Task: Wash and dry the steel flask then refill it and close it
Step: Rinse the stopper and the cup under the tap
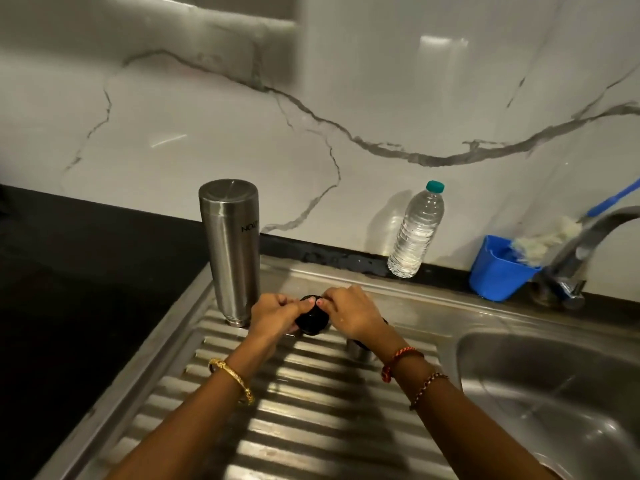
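While the tall brushed-steel flask (230, 251) stands upside down at centre left on the ribbed steel drainboard (294, 410), the left hand (277, 315) and right hand (349, 311) both pinch a small round black cap (311, 322) just right of it. Further right stands a clear plastic water bottle (415, 233), then a blue plastic tub (497, 268).

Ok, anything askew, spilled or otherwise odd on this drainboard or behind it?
Two things. The steel flask stands upside down on the ribbed drainboard, its logo inverted, probably draining. The plastic water bottle tilts against the marble wall instead of standing upright. Nothing looks spilled or damaged.
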A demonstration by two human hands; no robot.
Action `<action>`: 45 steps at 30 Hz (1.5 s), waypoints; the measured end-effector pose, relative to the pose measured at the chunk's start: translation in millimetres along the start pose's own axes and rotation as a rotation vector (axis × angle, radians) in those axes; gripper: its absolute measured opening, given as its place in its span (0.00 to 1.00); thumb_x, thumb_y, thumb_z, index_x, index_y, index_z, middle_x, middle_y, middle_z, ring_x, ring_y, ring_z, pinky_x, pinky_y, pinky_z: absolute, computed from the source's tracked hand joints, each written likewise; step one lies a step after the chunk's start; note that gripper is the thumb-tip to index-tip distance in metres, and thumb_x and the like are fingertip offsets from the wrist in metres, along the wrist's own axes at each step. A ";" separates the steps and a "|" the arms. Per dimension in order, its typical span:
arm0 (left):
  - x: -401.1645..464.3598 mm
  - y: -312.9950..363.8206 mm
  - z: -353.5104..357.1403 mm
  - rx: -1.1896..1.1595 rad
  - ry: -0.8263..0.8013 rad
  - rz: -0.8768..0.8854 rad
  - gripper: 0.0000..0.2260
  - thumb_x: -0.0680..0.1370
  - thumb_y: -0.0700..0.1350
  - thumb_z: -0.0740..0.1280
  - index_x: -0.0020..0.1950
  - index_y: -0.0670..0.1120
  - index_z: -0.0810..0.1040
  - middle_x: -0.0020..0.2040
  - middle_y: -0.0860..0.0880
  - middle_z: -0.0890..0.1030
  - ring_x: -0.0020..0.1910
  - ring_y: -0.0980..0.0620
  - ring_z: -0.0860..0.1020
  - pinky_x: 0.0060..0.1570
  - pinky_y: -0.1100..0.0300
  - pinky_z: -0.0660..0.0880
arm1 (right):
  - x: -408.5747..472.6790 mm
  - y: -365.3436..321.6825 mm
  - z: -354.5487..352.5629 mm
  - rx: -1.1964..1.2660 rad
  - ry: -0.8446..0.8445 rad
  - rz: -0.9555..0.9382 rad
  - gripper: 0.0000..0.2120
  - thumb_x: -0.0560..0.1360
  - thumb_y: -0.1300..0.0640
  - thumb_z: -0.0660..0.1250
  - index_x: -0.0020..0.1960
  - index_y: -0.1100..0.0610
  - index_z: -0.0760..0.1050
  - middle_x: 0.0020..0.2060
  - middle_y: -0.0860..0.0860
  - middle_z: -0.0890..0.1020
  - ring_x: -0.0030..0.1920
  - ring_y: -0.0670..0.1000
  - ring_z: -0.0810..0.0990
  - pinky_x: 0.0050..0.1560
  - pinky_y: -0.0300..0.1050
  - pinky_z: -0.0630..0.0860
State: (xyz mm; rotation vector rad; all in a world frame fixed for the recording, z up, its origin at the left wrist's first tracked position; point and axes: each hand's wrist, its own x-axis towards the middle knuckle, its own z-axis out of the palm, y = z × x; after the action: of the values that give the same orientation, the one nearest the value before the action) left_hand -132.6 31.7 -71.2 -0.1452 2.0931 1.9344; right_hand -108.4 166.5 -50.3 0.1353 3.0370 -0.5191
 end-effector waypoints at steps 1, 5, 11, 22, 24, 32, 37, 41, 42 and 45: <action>1.4 -2.0 -0.6 0.007 0.005 -0.002 0.13 0.71 0.39 0.72 0.49 0.31 0.77 0.48 0.36 0.81 0.49 0.44 0.81 0.45 0.57 0.79 | -0.2 0.6 2.2 -0.023 0.011 -0.014 0.16 0.80 0.49 0.55 0.57 0.56 0.76 0.52 0.59 0.79 0.56 0.59 0.74 0.56 0.52 0.72; -0.6 -8.2 0.4 0.068 0.004 0.013 0.13 0.72 0.41 0.71 0.50 0.33 0.77 0.43 0.42 0.80 0.42 0.51 0.79 0.33 0.68 0.78 | -3.4 0.7 7.9 -0.126 0.034 -0.053 0.17 0.80 0.49 0.53 0.60 0.55 0.74 0.53 0.58 0.78 0.57 0.57 0.71 0.56 0.50 0.67; -5.0 -7.0 2.9 0.487 0.076 0.251 0.17 0.75 0.49 0.68 0.60 0.40 0.75 0.55 0.42 0.79 0.53 0.44 0.79 0.50 0.49 0.78 | -11.1 8.4 8.2 -0.039 0.196 -0.094 0.15 0.80 0.50 0.54 0.62 0.54 0.72 0.55 0.55 0.77 0.59 0.55 0.70 0.59 0.50 0.66; -29.7 4.4 8.3 0.891 0.183 0.605 0.17 0.80 0.48 0.59 0.67 0.44 0.67 0.63 0.45 0.69 0.59 0.45 0.72 0.56 0.51 0.71 | -69.4 51.4 0.0 -0.020 0.497 -0.317 0.15 0.75 0.53 0.56 0.48 0.59 0.79 0.43 0.54 0.82 0.44 0.55 0.79 0.45 0.50 0.75; -37.6 4.8 12.3 0.925 0.202 0.738 0.15 0.79 0.46 0.61 0.64 0.44 0.69 0.61 0.45 0.70 0.58 0.46 0.71 0.55 0.54 0.69 | -77.0 57.3 6.5 -0.303 0.363 -0.311 0.20 0.73 0.45 0.53 0.46 0.55 0.80 0.42 0.51 0.83 0.43 0.51 0.81 0.44 0.47 0.78; -70.5 8.8 50.7 0.607 -0.052 0.800 0.11 0.79 0.41 0.61 0.61 0.41 0.71 0.58 0.45 0.72 0.52 0.50 0.73 0.50 0.66 0.68 | -102.8 61.3 -5.9 -0.107 0.377 -0.130 0.14 0.78 0.50 0.55 0.59 0.52 0.74 0.55 0.50 0.80 0.58 0.50 0.74 0.61 0.44 0.57; -101.7 23.1 113.1 0.077 -0.404 0.416 0.12 0.81 0.44 0.56 0.63 0.46 0.72 0.61 0.45 0.74 0.54 0.53 0.75 0.44 0.69 0.76 | -145.3 92.9 -52.6 0.260 0.563 -0.081 0.18 0.75 0.51 0.58 0.61 0.56 0.76 0.35 0.52 0.81 0.38 0.53 0.78 0.47 0.43 0.67; -133.0 28.0 185.2 -0.279 -0.550 0.270 0.12 0.81 0.47 0.55 0.62 0.50 0.73 0.57 0.47 0.77 0.51 0.53 0.78 0.48 0.57 0.76 | -176.4 135.7 -78.5 0.545 0.625 0.045 0.06 0.76 0.60 0.64 0.47 0.61 0.79 0.37 0.54 0.81 0.37 0.50 0.79 0.42 0.42 0.75; -139.6 27.4 201.2 -0.324 -0.562 0.257 0.12 0.81 0.47 0.56 0.62 0.51 0.73 0.56 0.48 0.78 0.50 0.55 0.78 0.46 0.59 0.77 | -181.5 146.4 -82.5 0.598 0.636 0.084 0.06 0.76 0.60 0.64 0.47 0.61 0.79 0.37 0.54 0.82 0.39 0.51 0.80 0.44 0.44 0.76; -158.2 25.9 255.6 -0.409 -0.605 0.218 0.11 0.81 0.49 0.55 0.60 0.54 0.72 0.59 0.48 0.77 0.53 0.53 0.77 0.40 0.60 0.76 | -198.7 180.9 -97.3 0.667 0.660 0.114 0.07 0.77 0.60 0.62 0.47 0.59 0.79 0.40 0.55 0.82 0.43 0.54 0.81 0.47 0.51 0.78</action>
State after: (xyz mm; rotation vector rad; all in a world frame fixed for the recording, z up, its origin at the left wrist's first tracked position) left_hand 47.4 267.9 -17.7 0.5393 1.3586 2.1537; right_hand 102.5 353.7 -4.0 0.6092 3.2378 -1.7588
